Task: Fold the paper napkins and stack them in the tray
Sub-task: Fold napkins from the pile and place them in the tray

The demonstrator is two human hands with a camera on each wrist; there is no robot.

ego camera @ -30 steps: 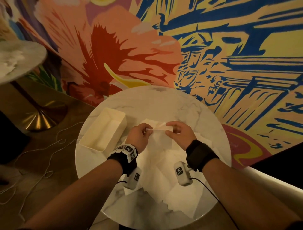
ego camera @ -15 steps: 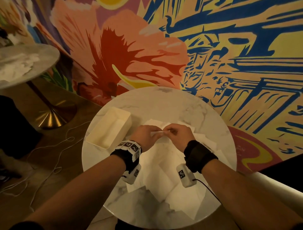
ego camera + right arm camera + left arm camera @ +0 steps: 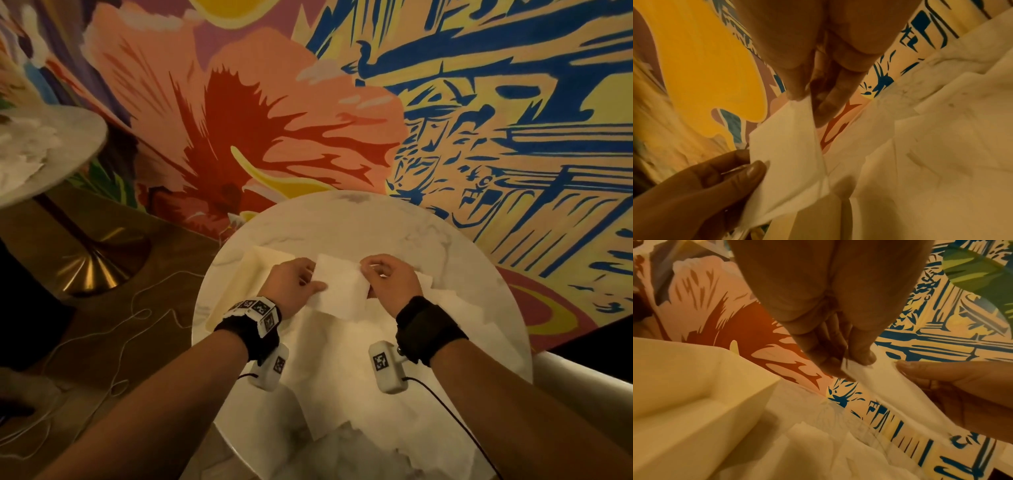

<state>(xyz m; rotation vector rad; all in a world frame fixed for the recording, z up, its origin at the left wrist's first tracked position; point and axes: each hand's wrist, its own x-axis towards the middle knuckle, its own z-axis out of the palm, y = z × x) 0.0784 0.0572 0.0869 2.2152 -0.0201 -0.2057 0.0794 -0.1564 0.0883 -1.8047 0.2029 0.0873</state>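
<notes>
Over the middle of the round marble table (image 3: 342, 219), the head view shows both hands holding one white napkin (image 3: 339, 287) up off the surface. The left hand (image 3: 291, 284) pinches its left edge and the right hand (image 3: 390, 281) pinches its right edge, so the hands are apart with the sheet stretched between them. Loose napkins (image 3: 342, 359) lie spread beneath, reaching from the centre toward the near edge and the right edge. The cream tray (image 3: 239, 287) sits by the table's left edge, just beside the left hand. Behind the far edge stands a painted mural wall (image 3: 308, 102), and a second round table (image 3: 51, 154) stands off to the left.

In the left wrist view, the left hand (image 3: 830, 321) clamps thumb against fingers on the napkin (image 3: 890, 386), whose sheet runs to the right hand (image 3: 962, 386). The tray (image 3: 694, 386) lies at lower left with a crumpled napkin (image 3: 807, 451) on the table beside it.

In the right wrist view, the right hand (image 3: 818, 65) pinches the napkin (image 3: 787, 146) at its top corner; the left hand (image 3: 705, 186) grips the opposite edge. More napkins (image 3: 931, 162) lie flat on the right.
</notes>
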